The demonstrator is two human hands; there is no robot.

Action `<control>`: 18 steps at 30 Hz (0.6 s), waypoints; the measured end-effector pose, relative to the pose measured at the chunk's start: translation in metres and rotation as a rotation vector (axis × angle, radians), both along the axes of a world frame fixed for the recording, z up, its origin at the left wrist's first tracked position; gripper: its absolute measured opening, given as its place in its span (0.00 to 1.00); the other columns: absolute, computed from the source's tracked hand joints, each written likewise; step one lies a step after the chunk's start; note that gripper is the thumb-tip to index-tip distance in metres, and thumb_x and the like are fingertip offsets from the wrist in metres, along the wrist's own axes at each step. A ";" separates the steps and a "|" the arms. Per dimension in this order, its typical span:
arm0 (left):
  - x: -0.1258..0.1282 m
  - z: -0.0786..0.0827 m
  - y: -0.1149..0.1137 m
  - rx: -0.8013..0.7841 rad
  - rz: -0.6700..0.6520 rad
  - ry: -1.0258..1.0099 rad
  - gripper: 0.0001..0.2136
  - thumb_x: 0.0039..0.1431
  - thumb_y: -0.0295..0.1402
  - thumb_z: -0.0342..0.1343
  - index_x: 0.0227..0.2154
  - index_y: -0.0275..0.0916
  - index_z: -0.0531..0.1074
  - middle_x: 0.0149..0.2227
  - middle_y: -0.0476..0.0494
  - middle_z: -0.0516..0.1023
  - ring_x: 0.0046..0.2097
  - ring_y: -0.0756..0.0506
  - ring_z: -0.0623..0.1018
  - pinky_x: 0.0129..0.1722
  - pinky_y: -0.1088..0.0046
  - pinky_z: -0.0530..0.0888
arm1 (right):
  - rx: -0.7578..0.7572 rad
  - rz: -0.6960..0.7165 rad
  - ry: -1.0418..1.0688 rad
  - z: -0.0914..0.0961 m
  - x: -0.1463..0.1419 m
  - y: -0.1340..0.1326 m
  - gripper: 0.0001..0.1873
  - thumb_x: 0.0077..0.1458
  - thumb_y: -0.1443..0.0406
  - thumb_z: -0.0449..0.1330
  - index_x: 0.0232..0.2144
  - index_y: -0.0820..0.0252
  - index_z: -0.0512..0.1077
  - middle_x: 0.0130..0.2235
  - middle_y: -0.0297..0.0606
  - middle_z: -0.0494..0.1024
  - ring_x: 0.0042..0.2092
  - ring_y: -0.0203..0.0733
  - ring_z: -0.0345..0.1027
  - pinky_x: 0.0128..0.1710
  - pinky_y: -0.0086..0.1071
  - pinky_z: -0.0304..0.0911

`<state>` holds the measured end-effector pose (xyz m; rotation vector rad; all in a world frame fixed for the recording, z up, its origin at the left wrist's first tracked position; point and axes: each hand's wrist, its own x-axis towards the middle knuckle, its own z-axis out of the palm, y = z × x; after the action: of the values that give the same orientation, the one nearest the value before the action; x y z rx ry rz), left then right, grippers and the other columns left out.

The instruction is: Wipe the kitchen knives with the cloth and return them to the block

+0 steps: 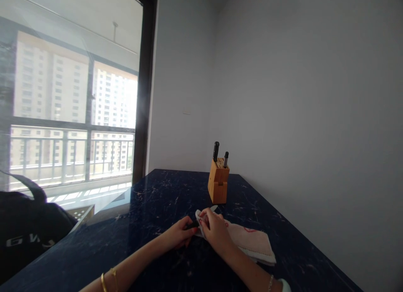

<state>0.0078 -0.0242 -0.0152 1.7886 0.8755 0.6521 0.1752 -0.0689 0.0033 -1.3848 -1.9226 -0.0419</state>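
My left hand (180, 234) is closed round the dark handle of a knife (192, 225) low over the dark marbled table (151, 241). My right hand (214, 230) pinches a pale pink cloth (252, 241) around the knife's blade, whose silver tip (214, 208) pokes out past the fingers. The rest of the cloth lies flat on the table to the right of my hands. Behind them stands a wooden knife block (218, 180) with two black-handled knives (215, 151) in it.
A grey wall runs along the table's right and far sides. On the left is a large window with a dark frame (143, 94) and a balcony rail outside. A black bag (25, 235) sits at the lower left, off the table's edge.
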 end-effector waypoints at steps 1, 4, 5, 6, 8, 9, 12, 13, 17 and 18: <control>-0.001 0.002 -0.002 0.018 0.006 0.019 0.18 0.48 0.49 0.53 0.31 0.39 0.58 0.16 0.59 0.65 0.12 0.58 0.57 0.12 0.83 0.49 | 0.006 -0.004 -0.003 0.000 0.000 0.000 0.07 0.55 0.67 0.49 0.36 0.56 0.65 0.34 0.32 0.74 0.37 0.37 0.65 0.40 0.30 0.49; -0.003 0.004 -0.004 0.053 -0.009 0.037 0.17 0.47 0.45 0.55 0.32 0.39 0.58 0.17 0.59 0.66 0.15 0.57 0.59 0.13 0.82 0.52 | 0.010 -0.003 -0.025 0.001 0.000 0.001 0.07 0.55 0.67 0.49 0.37 0.56 0.64 0.35 0.32 0.74 0.37 0.37 0.65 0.40 0.31 0.49; -0.003 0.003 -0.004 0.056 -0.009 0.045 0.17 0.48 0.44 0.55 0.33 0.39 0.58 0.17 0.59 0.66 0.15 0.57 0.60 0.14 0.82 0.52 | 0.012 -0.004 -0.035 0.001 0.001 0.001 0.07 0.55 0.66 0.49 0.37 0.55 0.64 0.35 0.32 0.74 0.37 0.37 0.65 0.40 0.31 0.48; -0.003 0.003 -0.003 0.057 -0.008 0.053 0.17 0.48 0.44 0.55 0.33 0.39 0.58 0.17 0.59 0.66 0.15 0.56 0.60 0.14 0.82 0.52 | 0.015 -0.009 -0.046 0.001 0.001 0.001 0.07 0.55 0.66 0.49 0.36 0.55 0.64 0.35 0.32 0.74 0.37 0.38 0.65 0.40 0.31 0.48; -0.003 0.002 -0.003 0.064 -0.008 0.053 0.16 0.48 0.43 0.55 0.32 0.39 0.57 0.17 0.59 0.66 0.15 0.56 0.60 0.14 0.82 0.52 | 0.022 -0.027 -0.064 0.002 0.001 0.001 0.07 0.55 0.66 0.49 0.36 0.56 0.65 0.34 0.33 0.74 0.37 0.38 0.65 0.39 0.31 0.47; -0.003 0.002 -0.004 0.066 -0.011 0.048 0.16 0.49 0.43 0.54 0.32 0.39 0.57 0.17 0.59 0.66 0.15 0.57 0.60 0.14 0.82 0.52 | 0.023 -0.035 -0.068 0.002 0.000 0.000 0.07 0.55 0.66 0.49 0.36 0.56 0.65 0.34 0.33 0.74 0.37 0.37 0.65 0.39 0.31 0.47; -0.002 0.005 -0.007 0.065 -0.014 0.033 0.15 0.51 0.44 0.51 0.33 0.39 0.57 0.16 0.59 0.64 0.14 0.57 0.57 0.13 0.82 0.50 | 0.017 -0.017 -0.074 0.003 -0.001 0.000 0.07 0.55 0.66 0.49 0.36 0.56 0.65 0.32 0.32 0.74 0.36 0.36 0.65 0.39 0.31 0.46; -0.002 0.005 -0.008 0.067 -0.012 0.033 0.15 0.52 0.45 0.50 0.33 0.39 0.57 0.16 0.59 0.64 0.14 0.57 0.57 0.13 0.82 0.50 | 0.017 0.001 -0.078 0.004 -0.001 0.000 0.06 0.55 0.66 0.49 0.36 0.56 0.65 0.32 0.31 0.74 0.35 0.36 0.65 0.39 0.31 0.46; -0.001 0.006 -0.010 0.085 0.025 0.013 0.16 0.50 0.46 0.51 0.32 0.38 0.58 0.15 0.59 0.65 0.14 0.57 0.58 0.13 0.82 0.50 | -0.015 0.044 -0.124 0.005 0.000 0.000 0.05 0.53 0.67 0.51 0.34 0.56 0.66 0.30 0.30 0.73 0.35 0.36 0.64 0.39 0.31 0.45; 0.000 0.005 -0.009 0.080 0.039 0.003 0.16 0.50 0.46 0.52 0.32 0.38 0.59 0.15 0.59 0.65 0.13 0.57 0.58 0.13 0.82 0.50 | -0.023 0.035 -0.136 0.004 0.000 0.000 0.05 0.52 0.67 0.52 0.34 0.57 0.66 0.31 0.31 0.73 0.36 0.36 0.64 0.39 0.31 0.45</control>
<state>0.0075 -0.0332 -0.0101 1.8480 0.8996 0.7192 0.1753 -0.0691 0.0078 -1.3944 -2.0651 -0.1001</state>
